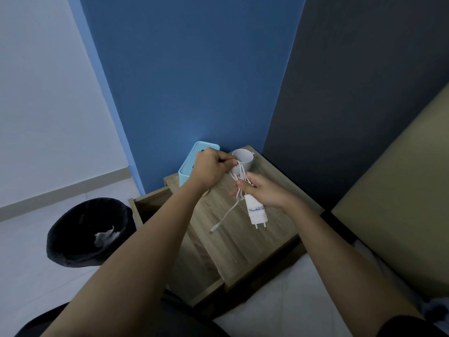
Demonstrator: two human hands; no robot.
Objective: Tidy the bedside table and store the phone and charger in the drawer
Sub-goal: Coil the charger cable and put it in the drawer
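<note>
Item: white charger [255,211], held at centre frame above the wooden surface [243,249] of the bedside table. The right hand [263,193] had its fingers [243,184] closed round the top of the plug body and the gathered cable; the left hand [211,169], just above and to the left, had its fingers pinched shut on the upper loops of the cable [239,175]. Orientation: the plug's long axis ran nearly up and down the frame, slightly tilted, with the two pins pointing toward the lower edge; the coil continued that line upward. One loose tail of cable hung to the lower left, its connector [213,230] close over the surface; contact could not be judged. Step in hand, as judged: winding the cable into a bundle. To do it well, the remaining tail wanted wrapping snugly round the loops, with the right hand keeping the coil from springing open. Drawer [150,205]: pulled open at left of centre, mostly hidden by the left forearm. Also present: a white cup [244,159] and a light-blue box [192,161] at the back of the surface; a black bin [90,232] on the floor at lower left. Phone: not seen.
</note>
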